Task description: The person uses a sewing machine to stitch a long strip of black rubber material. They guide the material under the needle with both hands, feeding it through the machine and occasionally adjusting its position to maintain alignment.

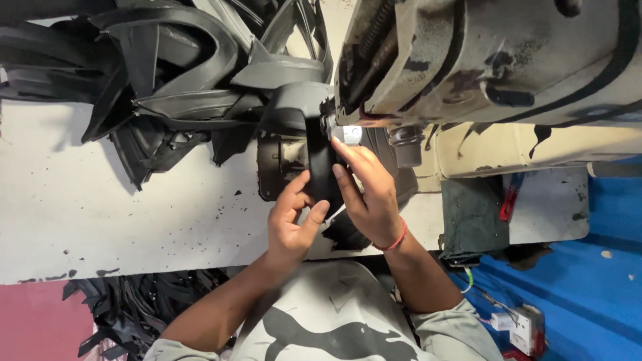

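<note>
In the head view, the left hand (pixel 292 220) pinched the lower edge of a black, flexible leather-like strip (pixel 322 167) between thumb and fingers. The right hand (pixel 366 190), just beside it, pressed its fingers together on the same strip, close under a worn, cream-painted machine (pixel 481 60) with chipped metal. Beyond the left hand lay a heap of curved black cut pieces (pixel 167 80) on the white, stained desk (pixel 100 214). A red thread band (pixel 396 239) circled the right wrist.
</note>
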